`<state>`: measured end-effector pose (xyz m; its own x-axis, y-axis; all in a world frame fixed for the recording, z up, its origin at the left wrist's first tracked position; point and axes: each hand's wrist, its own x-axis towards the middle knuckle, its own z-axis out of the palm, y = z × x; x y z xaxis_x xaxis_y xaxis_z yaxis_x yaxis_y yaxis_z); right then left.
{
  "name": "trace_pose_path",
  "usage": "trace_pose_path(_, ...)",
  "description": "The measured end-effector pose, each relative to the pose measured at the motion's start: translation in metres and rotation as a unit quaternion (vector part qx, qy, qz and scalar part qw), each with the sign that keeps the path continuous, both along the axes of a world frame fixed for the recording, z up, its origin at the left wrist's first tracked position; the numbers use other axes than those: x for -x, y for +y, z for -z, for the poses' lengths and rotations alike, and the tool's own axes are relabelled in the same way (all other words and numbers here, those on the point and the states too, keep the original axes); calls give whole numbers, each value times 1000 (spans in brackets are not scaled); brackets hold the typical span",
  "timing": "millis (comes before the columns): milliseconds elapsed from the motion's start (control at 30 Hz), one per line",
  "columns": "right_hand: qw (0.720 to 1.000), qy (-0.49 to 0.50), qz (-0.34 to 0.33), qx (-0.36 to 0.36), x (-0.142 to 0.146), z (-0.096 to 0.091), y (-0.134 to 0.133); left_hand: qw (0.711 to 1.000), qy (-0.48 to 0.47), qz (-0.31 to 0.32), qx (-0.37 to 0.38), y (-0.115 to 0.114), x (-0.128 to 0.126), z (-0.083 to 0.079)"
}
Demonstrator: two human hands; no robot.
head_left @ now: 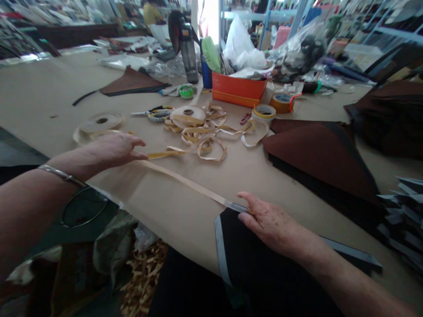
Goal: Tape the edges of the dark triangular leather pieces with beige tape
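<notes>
A narrow beige tape strip (188,184) stretches straight between my two hands. My left hand (114,149) is over the table's near left side, its fingers closed on the strip's far part; a yellowish length (165,154) trails from the fingertips to a loose heap of tape (208,143). My right hand (264,220) grips the strip's other end at the grey-edged corner of a black panel (244,251), thumb and forefinger on either side of it. The remaining right fingers are hidden. One tape roll (102,122) lies behind my left hand, another roll (188,115) on the heap.
Snips (153,113) lie beside the heap. Behind stand an orange box (238,90), a dark bottle (189,55) and wider tape rolls (264,112). Stacked brown panels (317,154) are at the right. Below the table edge, paper scraps (143,277) fill the floor.
</notes>
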<state>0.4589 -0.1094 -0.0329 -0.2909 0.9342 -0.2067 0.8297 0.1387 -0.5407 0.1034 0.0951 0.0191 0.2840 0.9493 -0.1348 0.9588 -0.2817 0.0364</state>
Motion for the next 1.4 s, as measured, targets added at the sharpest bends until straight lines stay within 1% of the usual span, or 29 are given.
trace_pose_path(67,995,86,54,11,-5,-4,-1,997,-8,68,-24,-22,-27,3)
trace_pose_path(133,983,154,96,7,-8,-6,-3,982,-46,179,-40,-48,-59,10)
trace_pose_path(167,978,180,109,2,-8,-6,-4,970,-86,224,-35,-61,-75,15)
trace_pose_path(200,972,202,119,-3,-7,-6,-5,962,-103,251,-21,-74,-90,21)
trace_pose_path(267,959,246,139,13,-2,-4,-6,949,-123,291,4,-95,-119,33)
trace_pose_path(300,949,270,157,40,2,-2,-6,945,-116,306,17,-103,-131,38)
trace_pose_path(367,916,329,197,117,11,3,-5,943,-95,316,33,-112,-149,46)
trace_pose_path(433,883,373,233,163,21,10,-3,946,-76,312,36,-114,-160,50)
trace_pose_path(467,874,384,248,164,25,13,-2,948,-70,309,35,-113,-164,51)
trace_pose_path(533,870,385,270,151,33,20,0,951,-54,303,36,-109,-168,52)
trace_pose_path(667,886,351,269,139,42,27,2,952,-22,300,54,-103,-173,50)
trace_pose_path(867,909,299,261,123,45,27,3,951,-14,296,83,-101,-174,46)
trace_pose_path(1000,924,257,260,108,46,28,5,951,-28,283,122,-106,-175,38)
trace_pose_path(1133,927,244,266,100,51,29,8,939,-81,279,185,-119,-178,21)
trace_pose_path(1200,924,261,263,98,53,29,9,933,-119,273,202,-123,-176,15)
trace_pose_path(1267,914,290,263,104,49,26,7,938,-149,245,194,-123,-170,13)
trace_pose_path(1333,901,323,270,108,34,19,-4,945,-175,209,182,-120,-161,17)
trace_pose_path(1400,869,387,288,111,8,8,-26,945,-198,183,185,-116,-150,28)
